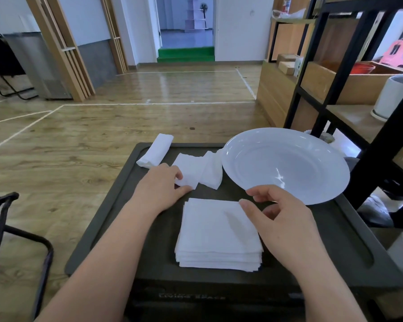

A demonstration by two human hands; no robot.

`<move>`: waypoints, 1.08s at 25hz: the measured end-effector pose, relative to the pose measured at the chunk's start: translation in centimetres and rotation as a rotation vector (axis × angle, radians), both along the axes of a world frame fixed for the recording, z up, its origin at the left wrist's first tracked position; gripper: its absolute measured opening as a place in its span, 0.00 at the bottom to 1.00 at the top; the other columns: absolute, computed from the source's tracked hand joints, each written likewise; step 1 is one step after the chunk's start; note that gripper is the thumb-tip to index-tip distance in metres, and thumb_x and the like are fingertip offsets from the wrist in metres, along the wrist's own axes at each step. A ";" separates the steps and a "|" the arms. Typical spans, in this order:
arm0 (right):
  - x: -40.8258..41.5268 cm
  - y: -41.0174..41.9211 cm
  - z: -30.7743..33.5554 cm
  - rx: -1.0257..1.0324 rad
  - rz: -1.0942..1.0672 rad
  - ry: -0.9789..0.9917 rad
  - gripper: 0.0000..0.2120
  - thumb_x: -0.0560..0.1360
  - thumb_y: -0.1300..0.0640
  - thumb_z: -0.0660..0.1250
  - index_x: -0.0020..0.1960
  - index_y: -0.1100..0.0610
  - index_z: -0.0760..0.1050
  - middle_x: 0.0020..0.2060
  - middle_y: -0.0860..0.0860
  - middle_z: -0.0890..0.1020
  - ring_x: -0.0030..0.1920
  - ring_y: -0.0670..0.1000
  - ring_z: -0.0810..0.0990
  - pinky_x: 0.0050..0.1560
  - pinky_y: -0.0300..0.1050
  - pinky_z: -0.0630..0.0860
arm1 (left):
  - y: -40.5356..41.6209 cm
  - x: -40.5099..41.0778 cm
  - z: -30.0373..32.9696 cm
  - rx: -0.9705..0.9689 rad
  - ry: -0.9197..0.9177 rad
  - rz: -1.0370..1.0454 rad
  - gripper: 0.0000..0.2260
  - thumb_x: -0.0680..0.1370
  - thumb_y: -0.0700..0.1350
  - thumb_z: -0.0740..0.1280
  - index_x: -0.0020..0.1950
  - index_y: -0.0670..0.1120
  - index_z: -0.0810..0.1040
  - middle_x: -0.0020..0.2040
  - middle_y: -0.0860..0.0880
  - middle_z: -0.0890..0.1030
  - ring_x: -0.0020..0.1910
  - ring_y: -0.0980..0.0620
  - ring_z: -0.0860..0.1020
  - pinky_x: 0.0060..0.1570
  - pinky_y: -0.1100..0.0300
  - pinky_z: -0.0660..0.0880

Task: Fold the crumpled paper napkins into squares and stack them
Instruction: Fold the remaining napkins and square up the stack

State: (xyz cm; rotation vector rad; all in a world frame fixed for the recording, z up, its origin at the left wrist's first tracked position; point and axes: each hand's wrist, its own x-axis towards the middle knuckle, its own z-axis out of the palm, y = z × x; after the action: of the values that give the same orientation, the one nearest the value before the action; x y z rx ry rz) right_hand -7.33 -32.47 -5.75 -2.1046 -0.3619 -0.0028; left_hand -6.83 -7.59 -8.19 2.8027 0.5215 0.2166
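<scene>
My left hand pinches near corner of small folded napkin, its long axis running away from me, slightly right. My right hand hovers over stack far right corner, grip relaxed, holding nothing. Stack sits square, centre of black counter. White plate far right.

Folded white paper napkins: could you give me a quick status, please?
Left hand pinching small folded napkin. Right hand empty above stack of square white napkins. Large white plate close behind, not blocking.
</scene>
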 end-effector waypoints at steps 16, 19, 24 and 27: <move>-0.4 -0.2 0.9 0.284 0.107 0.147 0.25 0.66 0.29 0.60 0.62 0.31 0.64 0.39 0.38 0.84 0.40 0.39 0.83 0.42 0.35 0.77 | -4.3 -9.8 3.4 0.022 -0.572 -0.275 0.10 0.71 0.32 0.71 0.45 0.46 0.81 0.43 0.59 0.77 0.38 0.58 0.73 0.39 0.70 0.70; -0.4 -0.5 0.7 0.194 0.128 0.131 0.20 0.72 0.46 0.68 0.61 0.31 0.66 0.38 0.40 0.85 0.41 0.38 0.82 0.42 0.33 0.72 | -4.4 -9.8 3.7 -0.027 -0.469 -0.332 0.12 0.71 0.31 0.71 0.43 0.49 0.80 0.43 0.60 0.79 0.36 0.57 0.76 0.39 0.66 0.72; 0.1 0.0 0.2 0.231 0.069 0.073 0.18 0.74 0.60 0.69 0.55 0.39 0.75 0.38 0.39 0.85 0.42 0.37 0.82 0.39 0.31 0.73 | -4.2 -10.1 3.4 -0.271 -0.387 -0.248 0.16 0.75 0.39 0.66 0.50 0.61 0.77 0.42 0.61 0.81 0.39 0.61 0.79 0.39 0.72 0.73; 0.6 0.9 -0.6 0.222 0.046 0.042 0.16 0.74 0.60 0.68 0.55 0.40 0.77 0.37 0.37 0.85 0.42 0.35 0.80 0.40 0.28 0.71 | -4.8 -10.0 3.3 -0.453 -0.299 -0.153 0.16 0.77 0.43 0.61 0.53 0.67 0.72 0.36 0.53 0.83 0.33 0.58 0.80 0.33 0.61 0.74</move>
State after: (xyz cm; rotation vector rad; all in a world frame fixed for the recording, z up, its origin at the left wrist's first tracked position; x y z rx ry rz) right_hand -6.71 -31.56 -6.30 -1.8743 -0.3679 0.0268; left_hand -16.87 -12.37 -4.85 2.3019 0.2455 0.4181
